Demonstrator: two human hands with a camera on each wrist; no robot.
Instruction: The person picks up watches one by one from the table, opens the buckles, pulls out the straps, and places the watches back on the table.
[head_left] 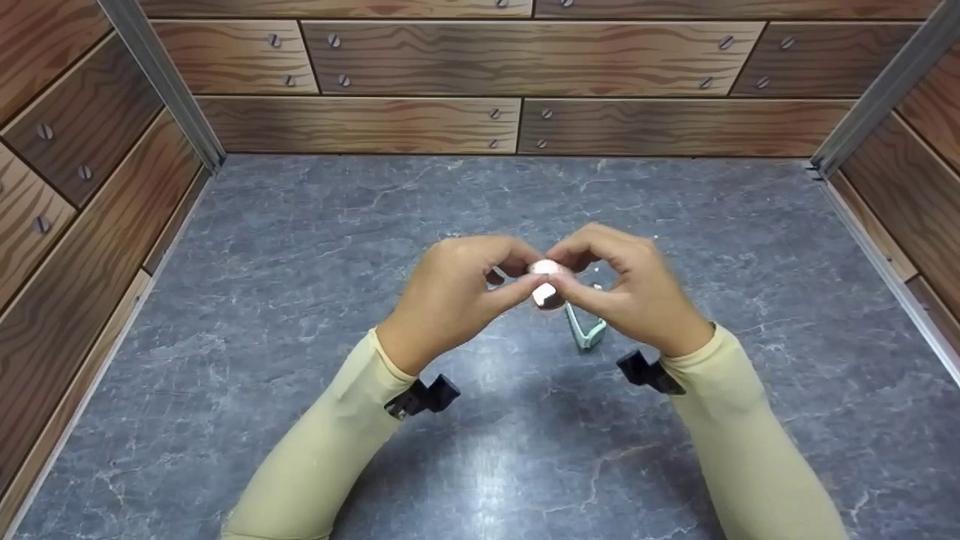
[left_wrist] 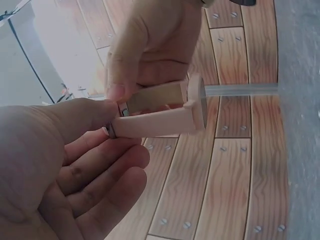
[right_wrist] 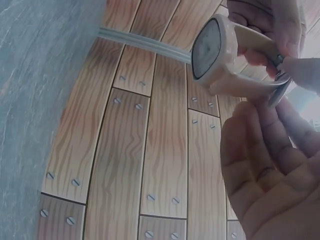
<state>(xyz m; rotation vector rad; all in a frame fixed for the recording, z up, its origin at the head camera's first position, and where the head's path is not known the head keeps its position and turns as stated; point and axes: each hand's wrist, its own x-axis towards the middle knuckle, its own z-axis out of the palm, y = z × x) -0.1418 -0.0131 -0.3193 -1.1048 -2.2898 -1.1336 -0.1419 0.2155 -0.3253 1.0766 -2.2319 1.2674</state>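
Note:
Both hands hold a pale pink wristwatch [head_left: 546, 295] up in front of the body, above the table. Its band forms a loop, with the square dial [right_wrist: 207, 49] facing away from the fingers in the right wrist view. My left hand [head_left: 457, 292] pinches the band's clasp end between thumb and index finger, its other fingers loosely bent below. From the other side, my right hand [head_left: 630, 289] pinches the same end near the metal clasp [right_wrist: 280, 87]. Fingertips partly cover the clasp. Behind the right hand lies a mint-green band-like object [head_left: 589, 335], partly hidden.
A grey marbled tabletop [head_left: 300, 247] spreads below the hands. Wood-patterned panels [head_left: 517, 60] enclose it at the back and both sides, with metal corner posts [head_left: 176, 82]. Black wrist cameras [head_left: 429, 395] jut out under both sleeves.

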